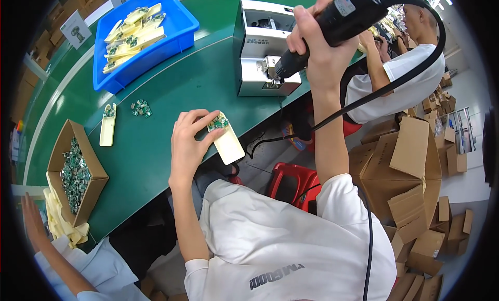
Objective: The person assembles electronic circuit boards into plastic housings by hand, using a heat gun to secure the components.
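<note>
My left hand [189, 142] rests on the green table [171, 88] and pins a cream plastic plate [228, 144] with a small green circuit board [218, 123] seated at its top end. My right hand [317, 46] is raised and grips a black electric screwdriver [332, 25]. The screwdriver's tip points down into the front slot of a grey metal screw feeder box [262, 49]. The tool's black cable [395, 82] loops round to the right and down past my shoulder.
A blue bin [182, 20] of cream plates with boards sits at the back left. A cardboard box [75, 173] holds loose green boards; another plate [107, 125] and several boards [140, 107] lie nearby. Another person's hand [34, 223] is at lower left; a second person [405, 67] works on the right beside cardboard boxes [410, 166].
</note>
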{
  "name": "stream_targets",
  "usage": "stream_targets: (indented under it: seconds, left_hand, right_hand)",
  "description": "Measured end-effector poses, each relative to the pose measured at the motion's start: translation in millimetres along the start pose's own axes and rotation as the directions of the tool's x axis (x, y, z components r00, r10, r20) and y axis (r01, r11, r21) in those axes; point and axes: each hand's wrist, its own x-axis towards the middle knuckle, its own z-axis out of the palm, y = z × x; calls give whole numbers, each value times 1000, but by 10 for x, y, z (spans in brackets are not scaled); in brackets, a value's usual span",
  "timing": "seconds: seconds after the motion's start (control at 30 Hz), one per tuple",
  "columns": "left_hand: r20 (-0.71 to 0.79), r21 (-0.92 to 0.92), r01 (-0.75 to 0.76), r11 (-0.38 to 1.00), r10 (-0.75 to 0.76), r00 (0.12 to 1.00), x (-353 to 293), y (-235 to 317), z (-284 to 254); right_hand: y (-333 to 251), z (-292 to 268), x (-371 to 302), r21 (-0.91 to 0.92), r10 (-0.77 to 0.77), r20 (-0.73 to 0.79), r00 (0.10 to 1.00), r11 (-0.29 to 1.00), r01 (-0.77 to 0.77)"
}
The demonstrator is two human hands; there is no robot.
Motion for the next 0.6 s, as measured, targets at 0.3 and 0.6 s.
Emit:
stream_targets:
  seconds: [0.3,0.6]
  left_hand:
    - [19,11,6,1000,-7,1000,8,17,-15]
    - [9,91,-41,995,41,999,32,62,-12]
  right_hand:
    - [-70,87,24,-59,162,-62,985,984,-166]
    - [-102,117,-356,142,244,40,969,959,-247]
